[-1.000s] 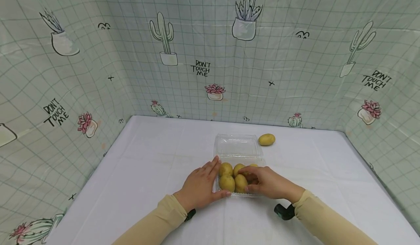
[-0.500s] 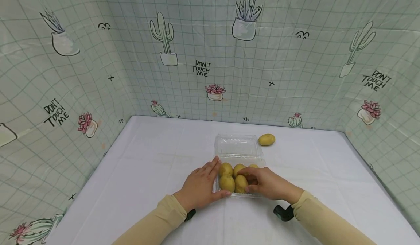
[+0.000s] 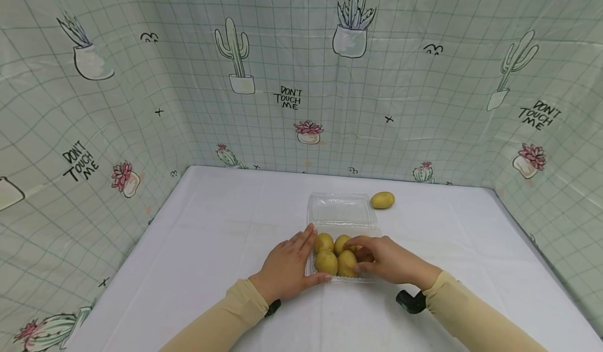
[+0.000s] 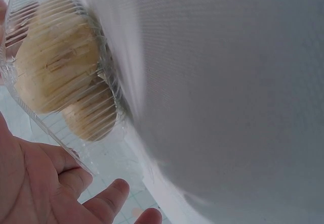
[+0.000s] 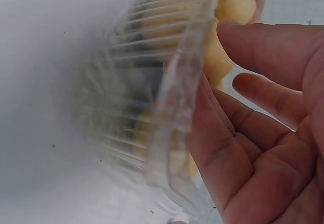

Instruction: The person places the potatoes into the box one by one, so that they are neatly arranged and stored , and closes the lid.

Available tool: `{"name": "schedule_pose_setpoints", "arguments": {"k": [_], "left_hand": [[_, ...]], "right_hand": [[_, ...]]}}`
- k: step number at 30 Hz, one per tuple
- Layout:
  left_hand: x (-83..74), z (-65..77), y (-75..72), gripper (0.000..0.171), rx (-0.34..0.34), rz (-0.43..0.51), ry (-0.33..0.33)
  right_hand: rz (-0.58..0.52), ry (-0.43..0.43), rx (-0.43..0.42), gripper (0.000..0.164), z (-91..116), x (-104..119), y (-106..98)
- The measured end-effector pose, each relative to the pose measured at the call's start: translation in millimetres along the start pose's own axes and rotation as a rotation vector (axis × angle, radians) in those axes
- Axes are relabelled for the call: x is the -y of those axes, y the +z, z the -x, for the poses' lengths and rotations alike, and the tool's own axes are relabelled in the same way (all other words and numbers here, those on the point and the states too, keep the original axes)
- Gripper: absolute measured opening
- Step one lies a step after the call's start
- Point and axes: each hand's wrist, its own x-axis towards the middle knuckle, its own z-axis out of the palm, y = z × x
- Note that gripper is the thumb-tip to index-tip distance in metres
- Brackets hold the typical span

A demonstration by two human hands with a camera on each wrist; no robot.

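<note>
A clear plastic clamshell box (image 3: 343, 229) stands on the table with its lid folded back. Several potatoes (image 3: 326, 263) sit in its base, in two rows. My left hand (image 3: 288, 268) lies along the box's left side with fingers extended, its thumb at the front rim. In the left wrist view, two potatoes (image 4: 58, 57) show through the ribbed wall. My right hand (image 3: 388, 260) reaches over the box's right part, with some fingers inside. Its thumb touches the front middle potato (image 3: 346, 263), and a gap shows between thumb and fingers in the right wrist view. This hand partly hides the right-hand potatoes.
A single potato (image 3: 382, 200) lies on the white tablecloth (image 3: 226, 210), just right of the open lid (image 3: 341, 208). A patterned curtain (image 3: 301, 69) surrounds the table at the back and sides. Dark wrist cameras show under both wrists.
My right hand has shifted slightly to the right, and its thumb has moved a little within the box. The left hand, the box and the loose potato stay where they were.
</note>
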Motion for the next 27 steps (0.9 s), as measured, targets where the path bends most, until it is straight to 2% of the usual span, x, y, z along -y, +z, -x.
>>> {"name": "schedule_pose_setpoints", "arguments": {"k": [8,15,21,27], "left_hand": [[0.9,-1.1,1.8,0.099,-0.002,-0.009,0.002],[0.6,-0.8,2.1,0.099,-0.006,-0.021,0.007],[0.4,-0.5,2.1,0.098,-0.013,-0.021,0.013],[0.2,-0.5,1.9,0.098,-0.013,-0.023,0.015]], "right_hand": [[0.015,-0.007,-0.026,0.045,6,1,-12],[0.028,0.015,-0.102,0.044,16,-7,-34],[0.02,0.097,-0.194,0.044,26,-30,-54],[-0.082,0.208,-0.231,0.048,33,-65,-64]]}}
